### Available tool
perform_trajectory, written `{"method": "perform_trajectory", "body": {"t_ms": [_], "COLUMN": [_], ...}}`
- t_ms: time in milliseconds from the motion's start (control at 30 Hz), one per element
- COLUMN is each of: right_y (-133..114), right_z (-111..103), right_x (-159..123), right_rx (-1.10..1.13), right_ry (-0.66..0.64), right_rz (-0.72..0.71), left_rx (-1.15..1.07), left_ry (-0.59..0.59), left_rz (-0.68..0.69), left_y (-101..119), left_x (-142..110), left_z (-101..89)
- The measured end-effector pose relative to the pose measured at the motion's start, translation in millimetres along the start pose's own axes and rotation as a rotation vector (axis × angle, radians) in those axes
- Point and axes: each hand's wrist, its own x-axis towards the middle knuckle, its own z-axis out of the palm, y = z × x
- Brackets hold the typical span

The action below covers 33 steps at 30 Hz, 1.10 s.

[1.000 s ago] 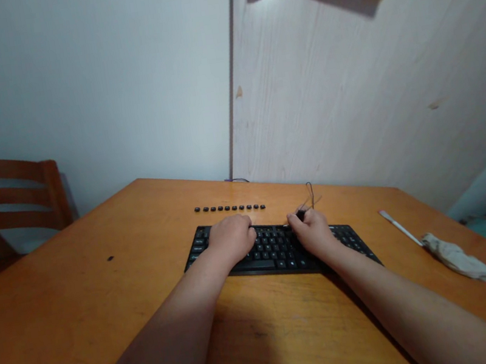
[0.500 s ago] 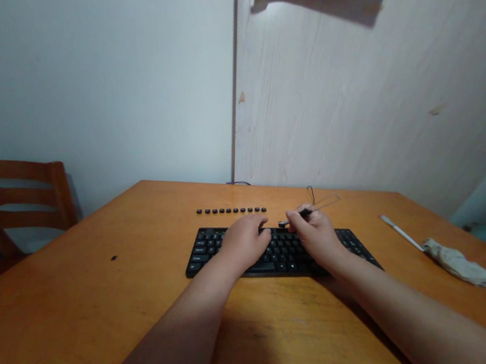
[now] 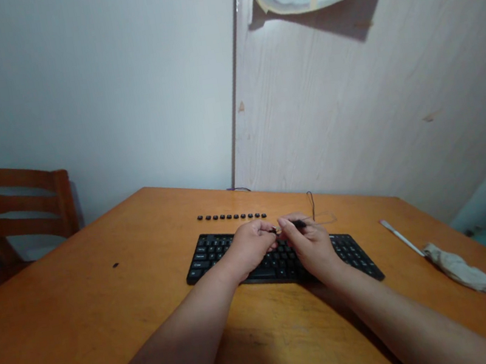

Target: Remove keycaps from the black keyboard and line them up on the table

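A black keyboard (image 3: 214, 249) lies on the wooden table beneath both my hands. Above its middle, my left hand (image 3: 253, 245) pinches a small black keycap (image 3: 273, 230) between thumb and fingers. My right hand (image 3: 311, 245) is closed round the black handle of what looks like a wire keycap puller (image 3: 299, 223). The puller's front end meets the keycap at my left fingertips, and a thin wire loop sticks out behind my right hand. Just beyond the keyboard is a straight row of several black keycaps (image 3: 229, 216).
A white-handled brush (image 3: 402, 238) and a crumpled pale cloth (image 3: 462, 269) lie on the table (image 3: 154, 319) at right. One small dark piece (image 3: 115, 265) is at left. A black cable (image 3: 311, 202) runs behind the keyboard. A wooden chair (image 3: 21, 208) stands by the wall.
My hands have come together, and my left fingers now pinch the keycap at the puller's tip. Before, they were apart from it. The view has tilted slightly upward.
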Motion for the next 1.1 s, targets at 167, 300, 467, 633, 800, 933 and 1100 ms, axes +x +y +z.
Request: {"method": "perform_trajectory", "body": {"t_ms": [167, 300, 467, 633, 800, 933, 1100], "right_y": [12.1, 23.6, 17.0, 9.4, 10.1, 21.9, 54.9], "right_z": [-4.3, -7.5, -9.6, -10.3, -13.8, -22.7, -33.3], "right_x": [1.8, 5.3, 7.5, 8.1, 13.1, 31.0, 63.9], "right_rx": [-0.091, -0.291, -0.499, -0.586, -0.564, -0.513, -0.506], "right_ry": [-0.038, -0.14, -0.24, -0.257, -0.302, -0.251, -0.257], "right_rz": [-0.126, -0.295, -0.337, -0.283, -0.243, -0.137, 0.063], "left_rx": [-0.082, -0.105, -0.109, -0.125, -0.076, 0.112, 0.698], "left_ry": [0.055, 0.075, 0.075, 0.046, 0.044, 0.099, 0.177], "left_rz": [-0.11, -0.125, -0.133, -0.143, -0.131, -0.009, 0.22], "left_y": [6.0, 8.1, 8.9, 9.0, 6.1, -0.1, 0.1], "left_x": [-1.0, -0.4, 0.0, -1.0, 0.9, 4.4, 0.1], "left_z": [-0.8, -0.9, -1.2, -3.5, -3.6, -11.5, -26.4]}}
